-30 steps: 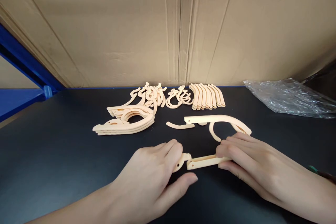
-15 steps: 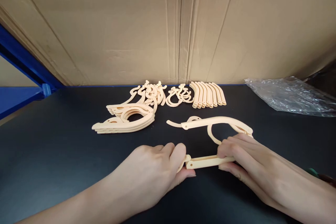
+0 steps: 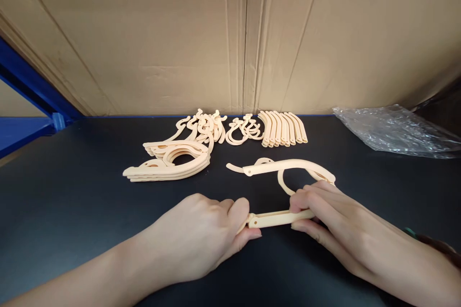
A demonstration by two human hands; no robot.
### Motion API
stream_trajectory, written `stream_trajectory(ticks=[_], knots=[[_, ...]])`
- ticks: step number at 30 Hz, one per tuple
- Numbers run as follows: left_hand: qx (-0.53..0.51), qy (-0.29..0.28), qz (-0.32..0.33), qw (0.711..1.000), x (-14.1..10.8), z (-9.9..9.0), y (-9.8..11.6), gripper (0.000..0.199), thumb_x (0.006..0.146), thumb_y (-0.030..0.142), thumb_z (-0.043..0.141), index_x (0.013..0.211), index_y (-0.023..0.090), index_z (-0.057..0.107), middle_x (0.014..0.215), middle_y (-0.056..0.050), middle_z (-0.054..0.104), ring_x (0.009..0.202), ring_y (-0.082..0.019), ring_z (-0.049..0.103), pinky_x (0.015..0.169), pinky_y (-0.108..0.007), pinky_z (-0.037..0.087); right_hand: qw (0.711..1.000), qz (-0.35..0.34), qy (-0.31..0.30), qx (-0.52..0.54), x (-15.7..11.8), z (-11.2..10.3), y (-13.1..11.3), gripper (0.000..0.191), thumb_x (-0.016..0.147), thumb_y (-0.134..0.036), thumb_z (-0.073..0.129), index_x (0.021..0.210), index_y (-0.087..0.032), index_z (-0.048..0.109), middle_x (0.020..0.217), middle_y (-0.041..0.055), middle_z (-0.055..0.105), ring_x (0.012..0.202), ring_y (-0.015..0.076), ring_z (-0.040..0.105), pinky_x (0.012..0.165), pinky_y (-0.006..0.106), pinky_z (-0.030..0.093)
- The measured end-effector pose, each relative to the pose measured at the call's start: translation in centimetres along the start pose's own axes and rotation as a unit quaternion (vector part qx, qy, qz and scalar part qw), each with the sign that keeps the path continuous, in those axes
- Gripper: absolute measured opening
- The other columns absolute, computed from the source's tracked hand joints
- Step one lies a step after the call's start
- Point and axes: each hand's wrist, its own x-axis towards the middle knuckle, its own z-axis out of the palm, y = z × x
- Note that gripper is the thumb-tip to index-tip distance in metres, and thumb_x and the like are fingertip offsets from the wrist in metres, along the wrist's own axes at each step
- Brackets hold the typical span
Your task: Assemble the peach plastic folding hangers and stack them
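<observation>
A beige plastic folding hanger extends between my two hands above the black tabletop. My left hand [image 3: 205,237] is closed around the curved end piece at the near arm's left end, hiding most of it. My right hand [image 3: 327,220] pinches the slotted near arm [image 3: 272,219] toward its right end. Beyond my right fingers lies the hanger's far arm [image 3: 288,166], with a thin tip [image 3: 234,168] at its left end. Part of a curved hook [image 3: 283,184] shows between the arms. Where the arms meet is partly covered by my right hand.
Several folded hangers are stacked [image 3: 169,171] at left. Behind them lie a heap of curved pieces [image 3: 209,127], several loose hooks [image 3: 236,139] and a row of slotted arms [image 3: 284,129]. Clear plastic film [image 3: 392,129] sits back right, before a cardboard wall [image 3: 180,38]. A blue frame [image 3: 39,86] stands left.
Both hands and the hanger have shifted slightly left. The end piece's rounded knob shows less at the near arm's left end. Both grips stay closed.
</observation>
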Motion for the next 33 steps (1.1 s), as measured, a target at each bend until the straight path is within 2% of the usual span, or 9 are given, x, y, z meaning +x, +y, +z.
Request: stream_trajectory(ticks=[7, 15, 18, 21, 25, 28, 30, 32, 33], knots=[[0.112, 0.046, -0.001, 0.993, -0.5, 0.8, 0.3, 0.045, 0.107, 0.029, 0.01, 0.076, 0.022, 0.041, 0.059, 0.002, 0.052, 0.039, -0.017, 0.049, 0.04, -0.032, 0.025, 1.0, -0.007, -0.012, 0.008, 0.1, -0.1, -0.1, 0.016, 0.104, -0.019, 0.039, 0.1, -0.021, 0.054, 0.091, 0.0017, 0.064, 0.077, 0.0154, 0.06, 0.068, 0.029, 0.049], [0.135, 0.141, 0.035, 0.98, -0.2, 0.5, 0.2, 0.036, 0.105, 0.026, 0.028, 0.075, 0.021, 0.047, 0.061, 0.003, 0.047, 0.045, -0.016, 0.044, 0.042, -0.032, 0.029, 1.0, 0.01, -0.01, 0.017, -0.2, -0.1, 0.0, 0.013, 0.102, -0.02, 0.043, 0.098, -0.022, 0.055, 0.086, -0.0004, 0.063, 0.071, 0.0142, 0.059, 0.062, 0.027, 0.047], [0.123, 0.136, 0.067, 0.981, -0.2, 0.1, 0.1, 0.036, 0.105, 0.024, 0.03, 0.074, 0.02, 0.049, 0.061, 0.002, 0.047, 0.047, -0.016, 0.043, 0.041, -0.032, 0.031, 1.0, -0.006, -0.013, 0.005, 0.0, -0.2, 0.2, 0.015, 0.102, -0.018, 0.043, 0.097, -0.021, 0.056, 0.085, 0.0002, 0.062, 0.071, 0.0151, 0.057, 0.062, 0.028, 0.046], [0.102, 0.098, 0.098, 0.985, -0.2, -0.4, 0.2, 0.032, 0.102, 0.02, 0.034, 0.075, 0.019, 0.052, 0.063, 0.001, 0.05, 0.051, -0.017, 0.044, 0.042, -0.032, 0.033, 0.999, -0.036, -0.037, 0.008, 0.2, -0.4, 0.6, 0.016, 0.101, -0.018, 0.044, 0.092, -0.021, 0.057, 0.083, 0.0002, 0.061, 0.071, 0.015, 0.056, 0.065, 0.028, 0.046], [0.03, 0.091, 0.122, 0.988, -0.5, -0.6, 0.0, 0.021, 0.09, 0.013, 0.042, 0.075, 0.018, 0.056, 0.066, -0.001, 0.053, 0.059, -0.019, 0.045, 0.046, -0.032, 0.036, 0.996, -0.067, -0.052, 0.025, 0.3, -0.8, 0.9, 0.013, 0.101, -0.02, 0.049, 0.094, -0.02, 0.06, 0.083, 0.0002, 0.061, 0.075, 0.0147, 0.058, 0.072, 0.028, 0.046], [0.01, 0.114, 0.143, 0.983, -0.9, -0.8, -0.1, 0.02, 0.084, 0.01, 0.042, 0.08, 0.017, 0.061, 0.071, -0.004, 0.06, 0.065, -0.021, 0.049, 0.054, -0.034, 0.044, 0.994, -0.098, -0.041, 0.005, 0.3, -1.2, 1.0, 0.01, 0.1, -0.021, 0.052, 0.1, -0.019, 0.061, 0.086, 0.001, 0.064, 0.076, 0.0148, 0.058, 0.074, 0.029, 0.045], [0.009, 0.125, 0.165, 0.978, -1.1, -1.1, -0.3, 0.025, 0.083, 0.009, 0.04, 0.092, 0.017, 0.063, 0.083, -0.006, 0.068, 0.077, -0.023, 0.056, 0.07, -0.035, 0.049, 0.992, -0.117, -0.038, -0.018, 0.3, -1.5, 1.1, 0.012, 0.1, -0.02, 0.05, 0.101, -0.017, 0.062, 0.086, 0.0019, 0.065, 0.076, 0.0149, 0.057, 0.074, 0.03, 0.043], [0.002, 0.135, 0.174, 0.975, -1.1, -1.5, -0.5, 0.034, 0.08, 0.006, 0.039, 0.104, 0.017, 0.06, 0.097, -0.006, 0.071, 0.091, -0.023, 0.059, 0.086, -0.036, 0.048, 0.99, -0.13, -0.04, -0.036, 0.2, -1.7, 1.3, 0.014, 0.1, -0.017, 0.048, 0.1, -0.016, 0.062, 0.083, 0.0018, 0.064, 0.073, 0.0151, 0.056, 0.076, 0.031, 0.041], [-0.007, 0.141, 0.169, 0.975, -1.1, -1.6, -0.6, 0.038, 0.078, 0.005, 0.039, 0.107, 0.018, 0.059, 0.103, -0.006, 0.07, 0.096, -0.023, 0.059, 0.089, -0.035, 0.046, 0.989, -0.135, -0.04, -0.043, 0.2, -1.8, 1.4, 0.014, 0.1, -0.016, 0.048, 0.099, -0.017, 0.062, 0.081, 0.0013, 0.063, 0.072, 0.0153, 0.055, 0.076, 0.032, 0.04]])
